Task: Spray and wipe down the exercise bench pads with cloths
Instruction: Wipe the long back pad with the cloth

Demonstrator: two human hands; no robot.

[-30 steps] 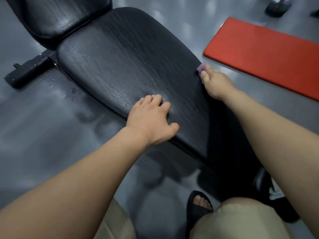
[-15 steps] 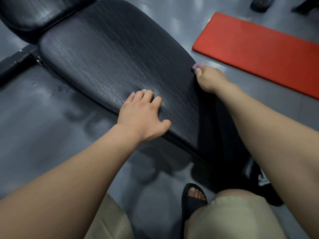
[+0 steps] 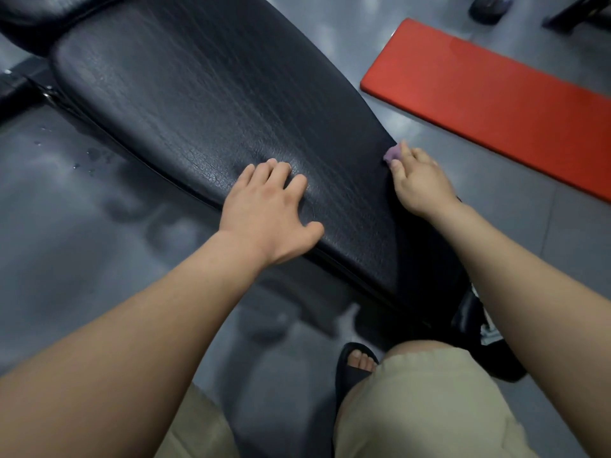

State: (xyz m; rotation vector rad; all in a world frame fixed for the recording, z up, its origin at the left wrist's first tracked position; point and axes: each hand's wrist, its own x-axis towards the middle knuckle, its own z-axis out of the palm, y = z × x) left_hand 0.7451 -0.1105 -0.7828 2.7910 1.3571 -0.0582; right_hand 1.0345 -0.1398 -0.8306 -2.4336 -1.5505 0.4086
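Downward, head view, listed from the centre of the frame outward.

Seat pad [image 3: 215,104]: black, cracked leather-look surface, running from upper left to lower right across the middle of the frame. A second black pad [image 3: 49,11] sits just beyond it at the top left corner, only partly in frame.

Left hand [image 3: 264,213]: centre of the frame, palm down on the near edge of the seat pad, fingers straight and spread, thumb out to the right. It holds nothing.

Right hand [image 3: 420,183]: right of centre, at the far right edge of the seat pad, fingers curled around a small purple cloth [image 3: 393,153]. The cloth shows only as a bunched bit past the fingertips and touches the pad's edge.

Bench frame [image 3: 20,87]: black metal, at the left edge of the frame, under the pads.

Floor [image 3: 82,242]: grey and glossy; water droplets [image 3: 86,160] lie on it at the left, just beside the seat pad.

Red mat [image 3: 489,104]: flat on the floor, upper right, well apart from the bench.

Person: beige shorts [image 3: 429,408] along the bottom of the frame; one foot in a black sandal [image 3: 353,368], lower centre, beneath the seat pad's near end.
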